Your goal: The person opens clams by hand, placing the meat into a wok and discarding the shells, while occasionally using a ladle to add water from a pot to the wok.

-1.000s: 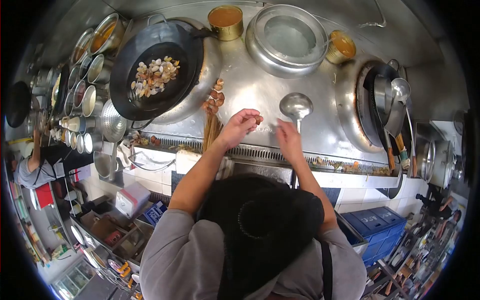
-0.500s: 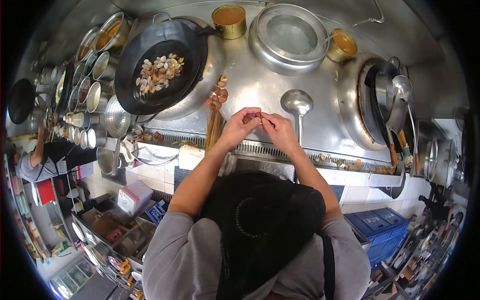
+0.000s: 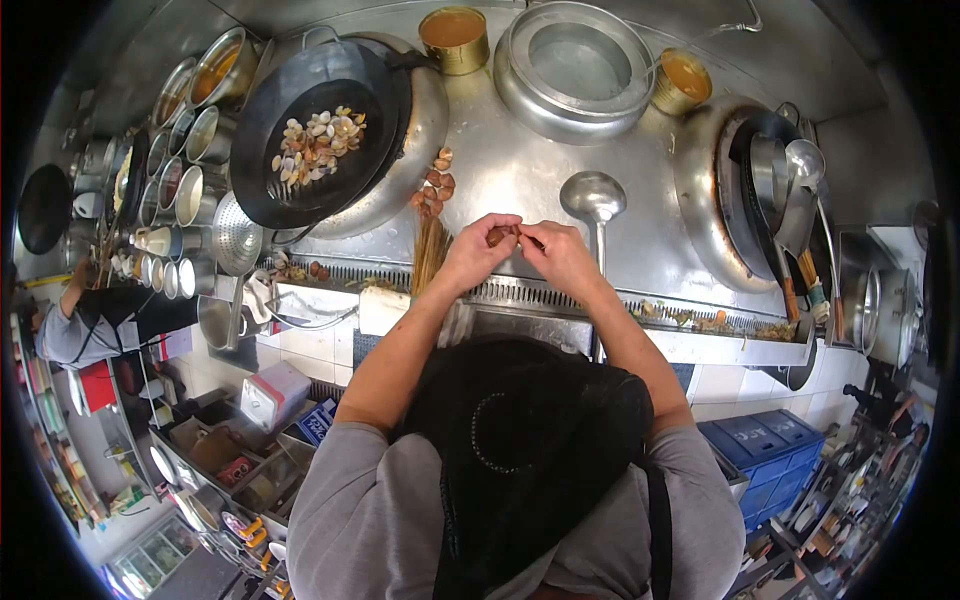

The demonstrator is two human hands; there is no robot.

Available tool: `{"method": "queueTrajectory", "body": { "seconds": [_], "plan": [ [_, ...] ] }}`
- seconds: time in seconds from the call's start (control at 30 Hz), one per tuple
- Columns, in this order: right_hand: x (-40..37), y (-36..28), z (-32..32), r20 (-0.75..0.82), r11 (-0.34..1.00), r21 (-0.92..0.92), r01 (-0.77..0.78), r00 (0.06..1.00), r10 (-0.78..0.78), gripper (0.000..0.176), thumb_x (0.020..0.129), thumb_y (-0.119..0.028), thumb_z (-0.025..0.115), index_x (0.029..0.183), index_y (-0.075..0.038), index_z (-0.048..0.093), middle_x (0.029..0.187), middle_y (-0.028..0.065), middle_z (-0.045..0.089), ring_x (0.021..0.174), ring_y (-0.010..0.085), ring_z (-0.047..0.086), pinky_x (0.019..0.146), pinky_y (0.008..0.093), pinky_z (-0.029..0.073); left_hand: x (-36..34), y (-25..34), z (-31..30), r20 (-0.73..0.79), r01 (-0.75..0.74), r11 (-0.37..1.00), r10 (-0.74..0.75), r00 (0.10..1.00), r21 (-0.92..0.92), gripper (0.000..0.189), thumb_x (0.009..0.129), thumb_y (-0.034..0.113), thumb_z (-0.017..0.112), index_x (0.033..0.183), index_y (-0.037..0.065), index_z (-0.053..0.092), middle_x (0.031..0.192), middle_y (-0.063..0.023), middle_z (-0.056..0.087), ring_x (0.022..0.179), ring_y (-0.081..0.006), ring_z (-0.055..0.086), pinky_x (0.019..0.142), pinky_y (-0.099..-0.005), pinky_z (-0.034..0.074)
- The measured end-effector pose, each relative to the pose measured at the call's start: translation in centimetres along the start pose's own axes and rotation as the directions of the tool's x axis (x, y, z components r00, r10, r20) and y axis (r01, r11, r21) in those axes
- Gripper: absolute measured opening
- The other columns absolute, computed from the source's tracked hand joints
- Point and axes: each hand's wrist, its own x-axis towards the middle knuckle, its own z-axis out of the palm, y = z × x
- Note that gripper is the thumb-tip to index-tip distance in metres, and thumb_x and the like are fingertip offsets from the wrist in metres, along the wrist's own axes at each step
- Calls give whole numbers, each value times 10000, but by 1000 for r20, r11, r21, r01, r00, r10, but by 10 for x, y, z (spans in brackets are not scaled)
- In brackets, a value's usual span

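Above the steel counter, my left hand (image 3: pixel 475 252) is closed around a small round brown piece (image 3: pixel 500 236), mostly hidden by the fingers. My right hand (image 3: pixel 556 252) is pinched close beside it; whatever it grips is too small to make out. Just left of my hands lies a bundle of thin wooden skewers (image 3: pixel 430 250), with brown round pieces (image 3: pixel 437 185) at their far ends. A steel ladle (image 3: pixel 593 195) rests to the right, bowl away from me.
At left, a black wok (image 3: pixel 258 185) holds shelled clams (image 3: pixel 318 142). A steel pot of liquid (image 3: pixel 575 110) stands at the back between two open cans (image 3: pixel 453 45). Right is another burner with pans and a ladle (image 3: pixel 804 165). A perforated skimmer (image 3: pixel 238 232) and metal containers (image 3: pixel 195 195) crowd the left. Another person (image 3: pixel 75 320) stands far left.
My right hand has drawn slightly away from my left, widening the small gap between the fingertips. The view has shifted slightly; the wok, skewers and ladle stay in place.
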Motion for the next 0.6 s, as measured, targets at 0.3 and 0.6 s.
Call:
{"method": "queueTrajectory", "body": {
  "seconds": [0.3, 0.6],
  "plan": [
    [-9, -12, 21, -50, 964, -265, -27, 999, 15, 201, 844, -161, 671, 997, -35, 637, 873, 185, 654, 715, 386, 675, 627, 465, 572, 3, 0, 11, -102, -36, 996, 44, 994, 78, 285, 876, -10, 609, 1137, 24, 499, 952, -50, 593, 859, -104, 584, 780, -258, 490],
    [-15, 10, 48, -100, 918, -392, 61, 989, -109, 239, 858, -161, 649, 1032, -9, 584, 843, 153, 618, 684, 332, 685, 573, 404, 582, 14, -1, 9, -122, 49, 977, -24, 992, 207, 282, 829, -8, 611, 1063, 44, 462, 914, -43, 550, 811, -118, 539, 718, -285, 467]
  ]
}}
